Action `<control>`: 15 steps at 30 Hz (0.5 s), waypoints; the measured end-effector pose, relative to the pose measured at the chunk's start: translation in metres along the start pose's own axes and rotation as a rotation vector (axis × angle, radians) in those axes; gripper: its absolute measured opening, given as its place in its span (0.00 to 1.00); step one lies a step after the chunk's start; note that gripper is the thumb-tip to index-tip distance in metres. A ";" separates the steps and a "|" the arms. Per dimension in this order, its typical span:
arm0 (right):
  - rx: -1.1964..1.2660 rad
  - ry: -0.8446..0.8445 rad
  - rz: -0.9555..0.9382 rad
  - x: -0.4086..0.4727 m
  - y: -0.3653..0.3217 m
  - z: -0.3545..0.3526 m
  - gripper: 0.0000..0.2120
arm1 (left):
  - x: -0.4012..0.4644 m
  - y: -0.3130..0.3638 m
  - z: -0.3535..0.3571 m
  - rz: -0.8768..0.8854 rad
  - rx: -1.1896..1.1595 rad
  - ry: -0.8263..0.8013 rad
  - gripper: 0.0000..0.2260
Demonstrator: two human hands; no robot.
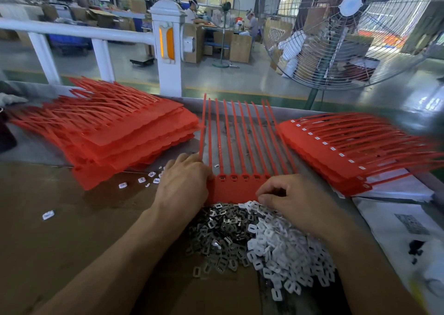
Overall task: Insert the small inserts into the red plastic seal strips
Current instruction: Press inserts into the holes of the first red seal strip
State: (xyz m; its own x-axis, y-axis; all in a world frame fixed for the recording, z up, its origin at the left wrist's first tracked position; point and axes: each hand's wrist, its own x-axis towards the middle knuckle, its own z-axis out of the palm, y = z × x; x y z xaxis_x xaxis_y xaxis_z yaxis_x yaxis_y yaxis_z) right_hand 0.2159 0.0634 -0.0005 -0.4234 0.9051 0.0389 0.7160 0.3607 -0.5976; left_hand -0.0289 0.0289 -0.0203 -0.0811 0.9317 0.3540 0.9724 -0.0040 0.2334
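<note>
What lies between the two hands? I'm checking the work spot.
In the head view, the red seal strip spans between the left hand and right hand.

My left hand (183,184) covers the left end of the red seal strip (234,191); my right hand (292,198) hides its right end, fingertips curled under, so any pinched insert stays unseen.
</note>
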 end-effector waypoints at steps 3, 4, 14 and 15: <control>-0.033 0.004 -0.032 0.001 -0.003 0.003 0.03 | 0.000 0.001 0.000 -0.004 -0.007 0.016 0.17; -0.040 -0.002 -0.042 0.001 -0.004 0.004 0.03 | 0.000 0.001 0.000 -0.002 -0.005 0.018 0.17; -0.084 0.004 -0.090 0.002 -0.006 0.014 0.03 | -0.004 0.001 -0.003 0.013 -0.050 0.040 0.17; -0.090 0.015 -0.102 0.002 -0.007 0.015 0.02 | -0.005 0.002 -0.004 0.019 -0.060 0.044 0.16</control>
State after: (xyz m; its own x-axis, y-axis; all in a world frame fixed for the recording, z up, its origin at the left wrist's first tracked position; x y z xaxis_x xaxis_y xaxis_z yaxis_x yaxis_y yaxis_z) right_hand 0.2020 0.0595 -0.0083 -0.4887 0.8658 0.1076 0.7172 0.4690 -0.5154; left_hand -0.0275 0.0231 -0.0180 -0.0734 0.9146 0.3977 0.9592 -0.0444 0.2792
